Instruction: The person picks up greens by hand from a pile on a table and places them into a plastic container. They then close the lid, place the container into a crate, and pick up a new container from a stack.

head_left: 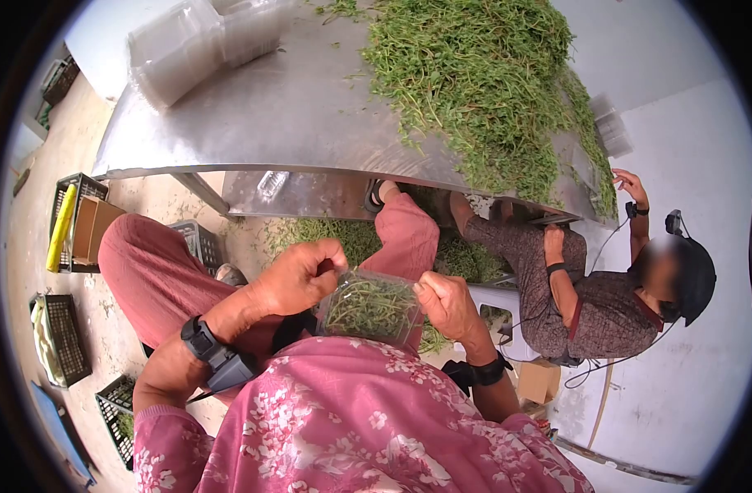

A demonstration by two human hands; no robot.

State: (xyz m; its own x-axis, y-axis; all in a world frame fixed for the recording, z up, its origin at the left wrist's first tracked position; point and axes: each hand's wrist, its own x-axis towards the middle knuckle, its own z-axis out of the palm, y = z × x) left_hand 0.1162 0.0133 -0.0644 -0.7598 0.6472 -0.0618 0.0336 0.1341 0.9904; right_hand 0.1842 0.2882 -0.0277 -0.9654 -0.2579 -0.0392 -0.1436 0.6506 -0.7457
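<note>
A clear plastic container filled with green sprigs rests at my lap, between my two hands. My left hand is closed at the container's upper left corner, with thumb and fingers pinched together. On the opposite side, my right hand grips the container's right edge, thumb on top. A big heap of green sprigs lies on the metal table in front of me. Stacked clear containers stand at the table's back left.
A co-worker sits at the right, one hand by the table's end. Black crates and a cardboard box stand on the floor at left. More greens lie beneath the table. Another container stack is at its right end.
</note>
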